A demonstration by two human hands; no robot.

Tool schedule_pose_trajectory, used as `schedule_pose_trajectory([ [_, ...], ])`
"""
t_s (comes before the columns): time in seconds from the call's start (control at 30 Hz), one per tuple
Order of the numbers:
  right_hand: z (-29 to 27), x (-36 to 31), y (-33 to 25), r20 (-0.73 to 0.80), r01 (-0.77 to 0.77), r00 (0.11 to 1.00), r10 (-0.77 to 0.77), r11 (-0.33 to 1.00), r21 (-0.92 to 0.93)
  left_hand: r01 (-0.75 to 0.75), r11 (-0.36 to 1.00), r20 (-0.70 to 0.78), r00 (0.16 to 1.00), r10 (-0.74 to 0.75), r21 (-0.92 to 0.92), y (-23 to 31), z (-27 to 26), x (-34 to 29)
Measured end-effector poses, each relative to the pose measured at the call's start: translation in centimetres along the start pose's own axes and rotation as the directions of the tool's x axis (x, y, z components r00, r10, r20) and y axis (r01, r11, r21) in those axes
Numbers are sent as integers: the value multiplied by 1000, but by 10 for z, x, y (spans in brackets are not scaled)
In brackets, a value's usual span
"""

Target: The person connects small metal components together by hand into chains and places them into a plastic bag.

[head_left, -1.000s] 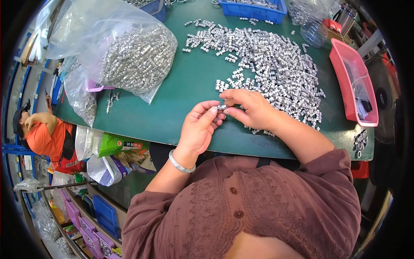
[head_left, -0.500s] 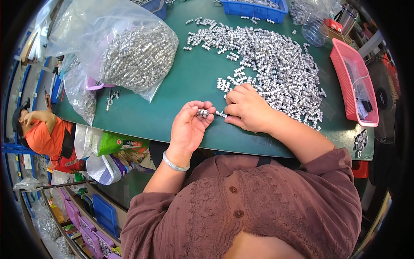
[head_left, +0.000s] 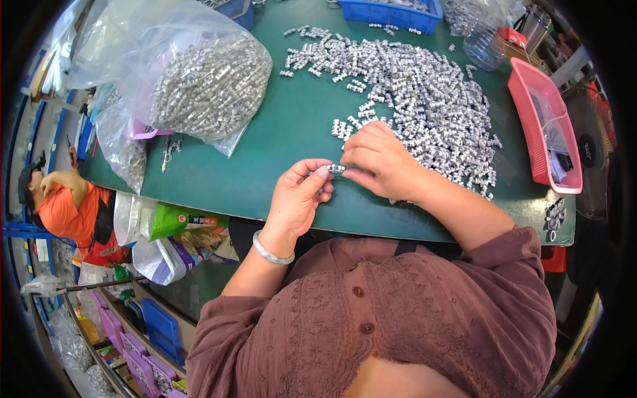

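Note:
A small silvery ridged metal fitting is held between my two hands, above the near part of the green table. My left hand, with a pale bangle on the wrist, pinches its left end between thumb and fingers. The fingers of my right hand are closed at its right end. Whether more pieces lie inside the left hand's curled fingers is hidden. Just beyond my right hand spreads a large heap of similar metal fittings, with several stray ones along its left side.
At the left stands a clear plastic bag full of metal parts. A blue tray sits at the far edge and a pink basket at the right. Small dark rings lie near the right corner. A person in orange is beyond the table's left side.
My left hand has turned inward and shifted slightly right. My right hand's fingers have moved up a little; the gap between the hands has narrowed, with the fitting now between both.

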State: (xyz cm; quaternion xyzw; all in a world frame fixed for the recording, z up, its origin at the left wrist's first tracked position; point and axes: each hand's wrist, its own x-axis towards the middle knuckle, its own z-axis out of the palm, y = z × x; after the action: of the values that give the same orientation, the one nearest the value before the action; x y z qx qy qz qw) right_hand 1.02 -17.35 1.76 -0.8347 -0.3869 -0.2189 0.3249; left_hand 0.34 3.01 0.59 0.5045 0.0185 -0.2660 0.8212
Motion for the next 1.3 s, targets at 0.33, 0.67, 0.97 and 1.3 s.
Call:
schedule_pose_trajectory([
  [0.33,-3,-7,6,86,-229,957,275,907,-353,19,983,59,998,-9,-180,0,-3,1],
  [0.67,0,-1,0,37,-211,972,232,930,-301,26,927,93,996,9,-374,2,-7,3],
  [0.97,6,-5,9,22,-181,979,201,920,-346,53,967,50,998,-41,-248,1,-5,3],
  [1.3,6,1,-3,98,-175,969,226,912,-372,33,983,-12,999,-36,-178,1,1,2],
])
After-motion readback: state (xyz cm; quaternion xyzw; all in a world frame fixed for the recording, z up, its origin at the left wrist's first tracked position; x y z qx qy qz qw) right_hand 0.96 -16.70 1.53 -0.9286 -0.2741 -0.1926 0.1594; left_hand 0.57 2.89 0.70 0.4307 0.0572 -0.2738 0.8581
